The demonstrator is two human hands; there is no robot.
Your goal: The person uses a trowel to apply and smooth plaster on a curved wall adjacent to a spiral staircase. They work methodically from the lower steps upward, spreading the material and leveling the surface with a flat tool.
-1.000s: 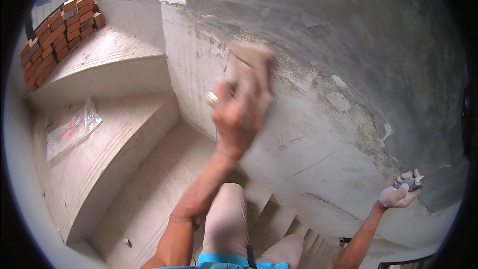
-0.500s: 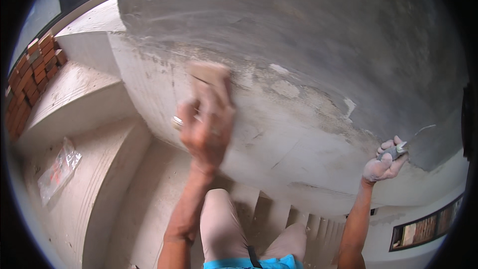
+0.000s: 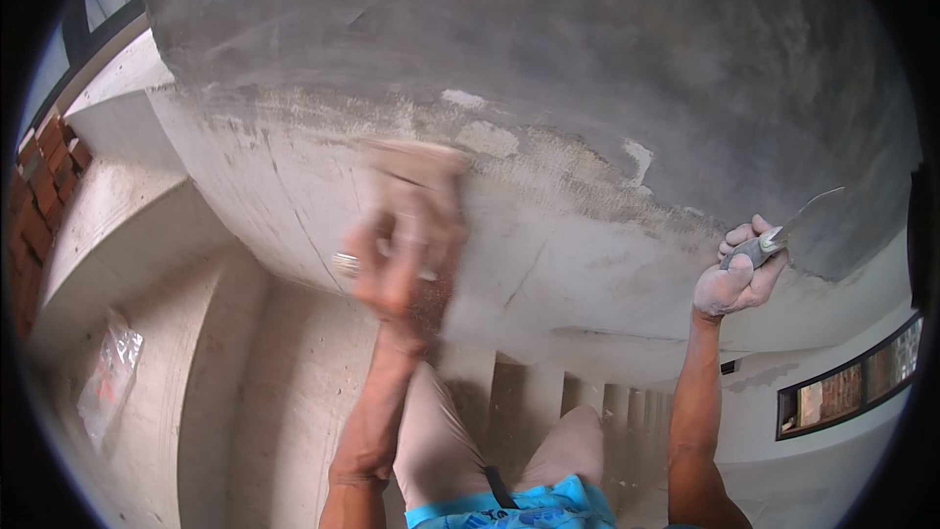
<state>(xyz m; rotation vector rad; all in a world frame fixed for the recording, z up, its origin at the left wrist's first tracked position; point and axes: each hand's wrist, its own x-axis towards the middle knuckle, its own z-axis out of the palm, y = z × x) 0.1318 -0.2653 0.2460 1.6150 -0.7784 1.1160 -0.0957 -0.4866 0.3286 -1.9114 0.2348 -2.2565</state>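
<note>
My left hand (image 3: pixel 397 269) is closed around a tan flat block (image 3: pixel 416 165) and holds it at the wall (image 3: pixel 587 274), just below the rough band where grey plaster meets the whitish lower part. Motion blurs both, so its exact kind and whether it touches the wall are unclear. A shiny bit shows beside my fingers. Farther right, my right hand (image 3: pixel 736 279), dusted white, grips a grey-handled putty knife (image 3: pixel 759 249). Its thin blade appears nearly edge-on, pointing up and right near the grey plaster.
Pale steps (image 3: pixel 147 333) rise on the left, with a clear plastic bag (image 3: pixel 110 377) on one. Stacked red bricks (image 3: pixel 39 191) stand at far left. More stairs (image 3: pixel 548 387) descend beyond my knees. A dark-framed window (image 3: pixel 847 387) is at lower right.
The view has shifted right. My left hand has moved the block rightward and slightly lower along the wall. My right hand has also moved right, and more of the knife blade shows.
</note>
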